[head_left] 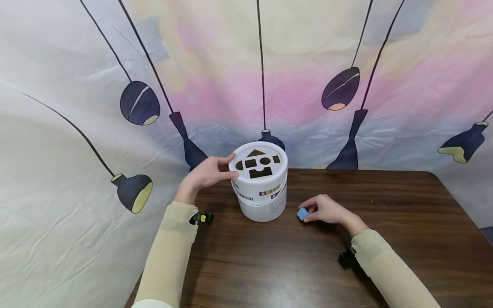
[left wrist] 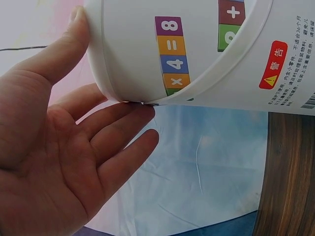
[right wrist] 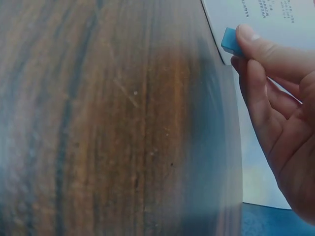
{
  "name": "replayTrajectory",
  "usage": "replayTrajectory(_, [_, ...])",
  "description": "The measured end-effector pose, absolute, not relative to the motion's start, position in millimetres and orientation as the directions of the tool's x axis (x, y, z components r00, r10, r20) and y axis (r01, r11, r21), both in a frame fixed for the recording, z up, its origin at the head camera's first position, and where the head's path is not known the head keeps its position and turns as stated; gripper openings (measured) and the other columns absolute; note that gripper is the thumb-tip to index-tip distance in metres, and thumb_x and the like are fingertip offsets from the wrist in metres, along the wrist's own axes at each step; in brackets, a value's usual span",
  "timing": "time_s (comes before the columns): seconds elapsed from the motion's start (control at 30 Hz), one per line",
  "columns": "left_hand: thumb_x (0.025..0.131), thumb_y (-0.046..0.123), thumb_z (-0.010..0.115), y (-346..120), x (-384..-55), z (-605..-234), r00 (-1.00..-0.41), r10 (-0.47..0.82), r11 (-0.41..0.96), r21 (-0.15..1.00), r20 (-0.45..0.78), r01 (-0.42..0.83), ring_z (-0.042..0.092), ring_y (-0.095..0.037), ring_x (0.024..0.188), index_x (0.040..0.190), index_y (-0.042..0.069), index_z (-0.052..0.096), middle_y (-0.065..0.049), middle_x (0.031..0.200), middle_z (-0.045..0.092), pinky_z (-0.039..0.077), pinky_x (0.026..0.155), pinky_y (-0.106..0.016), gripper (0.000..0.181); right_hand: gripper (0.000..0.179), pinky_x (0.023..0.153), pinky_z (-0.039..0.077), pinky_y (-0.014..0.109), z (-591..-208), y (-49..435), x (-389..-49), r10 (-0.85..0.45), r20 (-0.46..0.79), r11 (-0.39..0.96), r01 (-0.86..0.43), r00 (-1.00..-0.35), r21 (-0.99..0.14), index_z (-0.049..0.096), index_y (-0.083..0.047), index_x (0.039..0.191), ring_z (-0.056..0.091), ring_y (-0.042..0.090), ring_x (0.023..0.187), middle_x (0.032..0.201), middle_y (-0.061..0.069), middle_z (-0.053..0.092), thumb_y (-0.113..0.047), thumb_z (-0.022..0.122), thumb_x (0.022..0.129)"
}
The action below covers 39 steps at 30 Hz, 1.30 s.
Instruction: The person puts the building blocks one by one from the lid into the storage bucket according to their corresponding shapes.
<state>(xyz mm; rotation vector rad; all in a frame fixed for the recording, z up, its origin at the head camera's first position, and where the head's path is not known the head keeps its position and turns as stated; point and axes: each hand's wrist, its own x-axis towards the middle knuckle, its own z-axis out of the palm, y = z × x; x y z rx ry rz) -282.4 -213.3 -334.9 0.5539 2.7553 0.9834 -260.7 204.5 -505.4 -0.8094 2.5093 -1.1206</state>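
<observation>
A white round bucket (head_left: 262, 211) stands upright near the back of the table, its lid (head_left: 278, 170) cut with several shaped holes. My left hand (head_left: 208, 172) rests against the left side of the lid's rim, thumb and fingers spread. In the left wrist view those fingers (left wrist: 129, 123) look mostly straight and touch the bucket's edge. To the right of the bucket, my right hand (head_left: 325, 209) pinches a small blue block (head_left: 302, 214) between thumb and fingertips, close to the tabletop. The right wrist view shows the block (right wrist: 230, 43) sticking out past the thumb.
A dark brown wooden table (head_left: 246, 265) lies under both arms. Behind it hangs a cloth (head_left: 231, 64) printed with lamps. Each wrist wears a small black camera, one on the left (head_left: 206, 218) and one on the right (head_left: 346, 259).
</observation>
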Motion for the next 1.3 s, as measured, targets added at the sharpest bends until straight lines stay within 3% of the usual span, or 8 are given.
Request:
replayTrajectory(0.3, [0.096, 0.047, 0.081, -212, -284, -335, -0.921, 0.387, 0.726, 0.626, -0.032, 0.284, 0.048, -0.029, 0.148, 0.164, 0.02, 0.044, -0.014, 0.156, 0.056, 0.043, 0.118, -0.049, 0.082, 0.043, 0.073, 0.058, 0.031, -482, 210, -254, -0.583, 0.065, 0.508, -0.426, -0.81, -0.748, 0.076, -0.005, 0.128, 0.069, 0.013, 0.082, 0.093, -0.008, 0.074, -0.023, 0.088, 0.091])
replayTrajectory(0.57, [0.096, 0.044, 0.082, -215, -285, -335, -0.923, 0.385, 0.722, 0.629, -0.018, 0.289, 0.052, -0.028, 0.145, 0.163, 0.019, 0.045, -0.015, 0.152, 0.059, 0.045, 0.116, -0.049, 0.081, 0.04, 0.067, 0.057, 0.03, -422, 214, -251, -0.493, 0.2, 0.421, -0.434, -0.847, -0.797, 0.079, -0.008, 0.126, 0.069, 0.02, 0.08, 0.092, 0.001, 0.074, -0.024, 0.089, 0.092])
replayTrajectory(0.9, [0.097, 0.042, 0.081, -211, -283, -337, -0.915, 0.403, 0.712, 0.633, -0.014, 0.304, 0.054, -0.029, 0.143, 0.164, 0.018, 0.043, -0.017, 0.15, 0.061, 0.047, 0.114, -0.049, 0.08, 0.044, 0.078, 0.062, 0.028, -371, 193, -261, -0.426, 0.385, 0.379, -0.548, -0.819, -0.746, 0.075, -0.011, 0.137, 0.075, 0.019, 0.094, 0.11, 0.006, 0.078, -0.018, 0.086, 0.094])
replayTrajectory(1.07, [0.096, 0.044, 0.082, -210, -283, -339, -0.918, 0.395, 0.712, 0.639, -0.02, 0.293, 0.054, -0.029, 0.142, 0.163, 0.02, 0.044, -0.015, 0.15, 0.062, 0.048, 0.112, -0.049, 0.081, 0.045, 0.086, 0.063, 0.032, -364, 172, -269, -0.383, 0.442, 0.389, -0.575, -0.811, -0.72, 0.074, -0.009, 0.138, 0.074, 0.02, 0.1, 0.128, 0.008, 0.074, -0.019, 0.085, 0.096])
replayTrajectory(1.3, [0.095, 0.047, 0.082, -214, -283, -339, -0.924, 0.382, 0.718, 0.633, -0.014, 0.287, 0.055, -0.029, 0.141, 0.163, 0.021, 0.045, -0.015, 0.149, 0.063, 0.048, 0.113, -0.049, 0.082, 0.046, 0.087, 0.064, 0.042, -351, 144, -284, -0.383, 0.469, 0.424, -0.603, -0.796, -0.676, 0.073, -0.007, 0.139, 0.074, 0.025, 0.102, 0.133, 0.01, 0.072, -0.017, 0.083, 0.096])
